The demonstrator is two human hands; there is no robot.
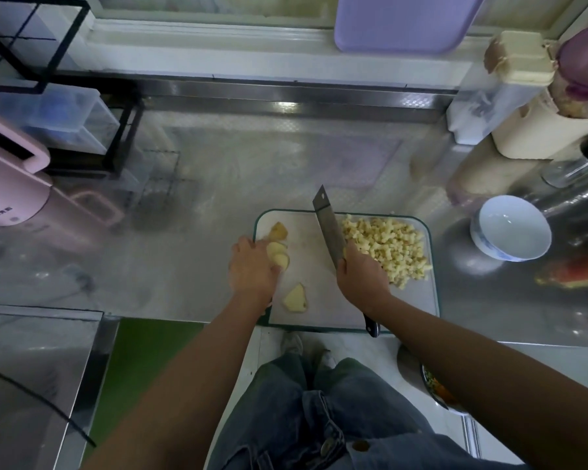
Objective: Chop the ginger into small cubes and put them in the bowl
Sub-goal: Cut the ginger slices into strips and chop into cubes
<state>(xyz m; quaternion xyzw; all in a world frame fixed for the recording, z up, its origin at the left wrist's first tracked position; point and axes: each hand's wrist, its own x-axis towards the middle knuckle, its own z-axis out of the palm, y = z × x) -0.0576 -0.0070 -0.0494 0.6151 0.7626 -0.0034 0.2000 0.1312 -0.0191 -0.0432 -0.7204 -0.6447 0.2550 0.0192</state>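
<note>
Sliced ginger (278, 254) is gripped by the left hand (252, 266) at the left edge of the chopping board (313, 266) on the steel worktop (218, 171). The knife (328, 225) is clasped at its handle by the right hand (360, 273). Ginger cubes (387, 245) are heaped on the board's right side. The white bowl (510, 228) stands apart to the right. Lettering on the pink appliance (11, 195) is too small to be read.

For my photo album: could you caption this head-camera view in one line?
Chopping ginger: right hand holds a cleaver beside diced ginger; left hand grips ginger slices; the bowl stands empty.
</note>
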